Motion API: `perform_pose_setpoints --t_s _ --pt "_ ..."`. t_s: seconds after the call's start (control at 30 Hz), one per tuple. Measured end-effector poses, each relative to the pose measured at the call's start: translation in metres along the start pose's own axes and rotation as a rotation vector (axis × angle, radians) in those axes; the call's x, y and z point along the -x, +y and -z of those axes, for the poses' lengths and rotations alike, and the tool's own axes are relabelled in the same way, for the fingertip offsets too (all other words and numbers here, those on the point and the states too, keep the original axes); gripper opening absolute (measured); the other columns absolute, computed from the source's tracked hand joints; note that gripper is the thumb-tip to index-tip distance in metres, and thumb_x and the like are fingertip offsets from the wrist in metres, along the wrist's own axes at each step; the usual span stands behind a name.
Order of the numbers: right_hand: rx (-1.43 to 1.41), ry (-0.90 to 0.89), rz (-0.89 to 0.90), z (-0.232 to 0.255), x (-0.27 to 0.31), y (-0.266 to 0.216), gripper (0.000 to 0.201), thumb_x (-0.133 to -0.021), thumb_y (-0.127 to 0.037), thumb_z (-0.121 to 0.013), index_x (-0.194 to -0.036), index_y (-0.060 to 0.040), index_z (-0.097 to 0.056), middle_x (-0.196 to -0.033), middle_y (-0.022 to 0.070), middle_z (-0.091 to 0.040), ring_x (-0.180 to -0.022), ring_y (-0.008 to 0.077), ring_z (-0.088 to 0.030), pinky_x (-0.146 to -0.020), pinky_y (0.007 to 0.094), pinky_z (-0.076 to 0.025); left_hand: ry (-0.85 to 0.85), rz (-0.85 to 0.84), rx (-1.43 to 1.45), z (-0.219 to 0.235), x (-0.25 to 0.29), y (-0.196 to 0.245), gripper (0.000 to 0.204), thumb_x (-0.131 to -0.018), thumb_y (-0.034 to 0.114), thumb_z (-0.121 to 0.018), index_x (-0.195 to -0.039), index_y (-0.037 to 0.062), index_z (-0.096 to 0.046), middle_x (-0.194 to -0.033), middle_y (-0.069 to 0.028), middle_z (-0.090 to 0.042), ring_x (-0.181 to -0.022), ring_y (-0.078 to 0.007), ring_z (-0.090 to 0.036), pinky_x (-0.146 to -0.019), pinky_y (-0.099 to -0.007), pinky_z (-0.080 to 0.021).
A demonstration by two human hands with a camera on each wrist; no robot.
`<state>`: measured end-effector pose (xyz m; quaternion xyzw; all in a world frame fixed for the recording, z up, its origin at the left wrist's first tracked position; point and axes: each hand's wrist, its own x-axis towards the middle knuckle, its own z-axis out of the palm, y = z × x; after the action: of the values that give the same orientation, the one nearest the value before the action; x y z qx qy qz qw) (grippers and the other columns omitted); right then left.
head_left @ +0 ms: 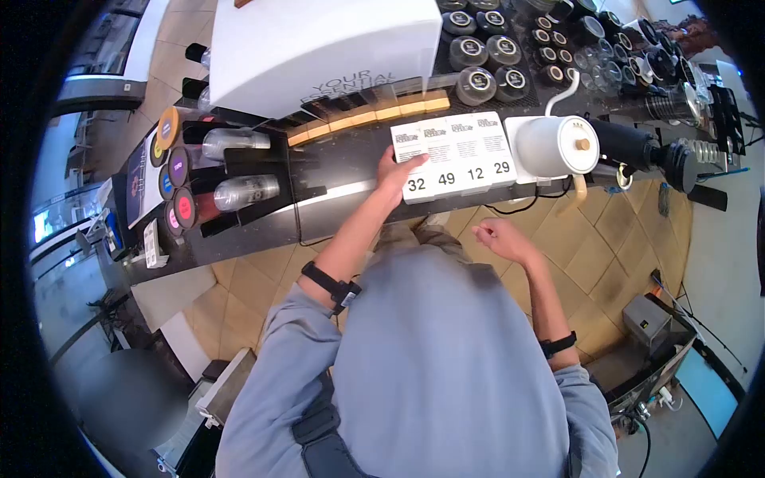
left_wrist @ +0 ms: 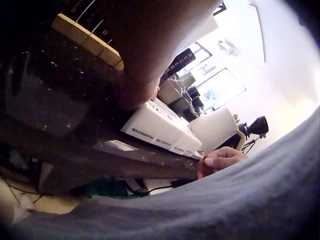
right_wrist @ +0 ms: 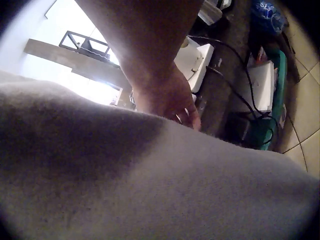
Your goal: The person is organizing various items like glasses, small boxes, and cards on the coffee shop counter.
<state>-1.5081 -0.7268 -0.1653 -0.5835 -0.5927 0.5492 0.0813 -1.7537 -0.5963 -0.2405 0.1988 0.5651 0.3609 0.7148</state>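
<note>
Several white boxes (head_left: 462, 156) stand side by side in a row at the counter's front edge, each with a large printed number on its face. My left hand (head_left: 392, 174) holds the leftmost box at its left end, thumb across the printed face and fingers along its side. In the left wrist view that box (left_wrist: 145, 124) shows lettering along its lower edge. My right hand (head_left: 504, 237) hangs in front of the counter edge, fingers loosely curled, with nothing visible in it. A white gooseneck kettle (head_left: 558, 146) stands right of the row.
Dark-lidded jars (head_left: 476, 84) fill the counter's back right. A black rack (head_left: 247, 162) with clear cups is at the left. Behind the boxes runs a wooden-edged strip (head_left: 351, 122) before a large white machine (head_left: 319, 56). A black cable (head_left: 514, 212) hangs below the kettle.
</note>
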Motion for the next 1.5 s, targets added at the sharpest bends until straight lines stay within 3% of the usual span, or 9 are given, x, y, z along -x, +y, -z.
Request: perform_pose_setpoints --t_s 0.3,0.5,0.57,0.8,1.0,1.1,1.17,1.3,1.5 --pt "0.006 0.336 0.272 -0.02 -0.055 -0.083 0.016 -0.092 -0.012 -0.064 -0.1 -0.0003 -0.056 -0.095 0.0128 -0.061 -0.079 0.0213 -0.06 -0.072 0.0328 -0.049 0.047 -0.027 -0.047 0.051 0.012 -0.002 0.058 -0.07 0.003 -0.084 -0.118 0.0025 -0.051 -0.109 -0.0131 -0.068 -0.094 -0.0227 -0.069 -0.08 -0.0363 -0.059" --pt "-0.15 0.239 -0.148 -0.089 -0.104 -0.093 0.054 -0.098 -0.018 -0.057 -0.144 0.0041 -0.038 -0.114 0.0148 -0.063 -0.099 0.0188 -0.061 -0.087 0.0336 -0.049 -0.021 -0.016 0.05 0.104 0.061 0.005 0.067 -0.07 0.009 -0.085 -0.127 0.0012 -0.051 -0.116 -0.0119 -0.066 -0.109 -0.0212 -0.062 -0.091 -0.0346 -0.052" --pt "-0.751 0.218 -0.321 -0.103 -0.112 -0.066 0.054 -0.099 -0.023 -0.056 -0.143 0.0044 -0.04 -0.118 0.0108 -0.062 -0.1 0.018 -0.061 -0.088 0.0339 -0.048 0.015 -0.037 -0.048 0.099 0.062 -0.013 0.067 -0.072 0.008 -0.084 -0.129 0.0011 -0.05 -0.119 -0.0128 -0.065 -0.108 -0.0211 -0.063 -0.092 -0.0344 -0.052" --pt "-0.482 0.381 -0.262 -0.111 -0.085 -0.08 0.03 -0.101 -0.024 -0.056 -0.112 0.0029 -0.061 -0.101 0.0054 -0.065 -0.088 0.01 -0.057 -0.076 0.0252 -0.045 -0.058 -0.051 -0.037 0.106 0.074 -0.025 0.056 -0.086 0.011 -0.073 -0.131 0.0016 -0.043 -0.111 -0.0156 -0.066 -0.092 -0.0213 -0.068 -0.081 -0.0338 -0.056" --pt "-0.723 0.376 -0.148 -0.104 -0.067 -0.083 0.034 -0.101 -0.024 -0.057 -0.12 0.0031 -0.059 -0.112 0.0062 -0.065 -0.105 0.0124 -0.057 -0.092 0.0259 -0.043 -0.11 -0.012 0.207 0.111 0.039 -0.044 0.042 -0.093 0.01 -0.063 -0.128 0.0031 -0.041 -0.104 -0.0156 -0.066 -0.083 -0.0237 -0.07 -0.069 -0.0334 -0.06" --pt "-0.431 0.43 -0.166 -0.117 -0.083 -0.097 0.037 -0.098 -0.026 -0.061 -0.118 0.0045 -0.062 -0.108 0.0066 -0.067 -0.098 0.0123 -0.059 -0.089 0.0272 -0.045 0.164 -0.322 -0.255 0.078 -0.017 -0.128 0.04 -0.096 0.02 -0.059 -0.129 0.005 -0.041 -0.112 -0.0149 -0.064 -0.097 -0.0234 -0.067 -0.073 -0.0357 -0.06" --pt "-0.258 0.397 -0.077 -0.143 -0.128 -0.08 0.031 -0.099 -0.022 -0.059 -0.112 0.0054 -0.065 -0.094 0.0096 -0.071 -0.086 0.0107 -0.06 -0.077 0.0283 -0.049 -0.148 0.011 0.322 0.113 0.007 -0.059 0.035 -0.101 0.027 -0.052 -0.127 0.0073 -0.043 -0.114 -0.0138 -0.063 -0.099 -0.0229 -0.066 -0.076 -0.0365 -0.059" --pt "-0.249 0.468 -0.111 -0.152 -0.13 -0.111 0.032 -0.099 -0.022 -0.057 -0.112 0.0062 -0.065 -0.091 0.0157 -0.072 -0.083 0.0156 -0.065 -0.075 0.0314 -0.05 -0.088 0.123 0.355 0.119 0.03 -0.04 0.043 -0.102 0.036 -0.049 -0.134 0.009 -0.041 -0.12 -0.0127 -0.06 -0.104 -0.0226 -0.062 -0.088 -0.0364 -0.053" --pt "0.042 0.593 0.024 -0.188 -0.139 -0.096 0.035 -0.098 -0.028 -0.058 -0.122 -0.0033 -0.064 -0.086 0.0141 -0.06 -0.076 0.02 -0.059 -0.07 0.0349 -0.047 -0.076 -0.002 0.356 0.124 0.04 -0.048 0.036 -0.102 0.038 -0.048 -0.124 0.009 -0.045 -0.108 -0.01 -0.063 -0.093 -0.0203 -0.066 -0.079 -0.0353 -0.058"
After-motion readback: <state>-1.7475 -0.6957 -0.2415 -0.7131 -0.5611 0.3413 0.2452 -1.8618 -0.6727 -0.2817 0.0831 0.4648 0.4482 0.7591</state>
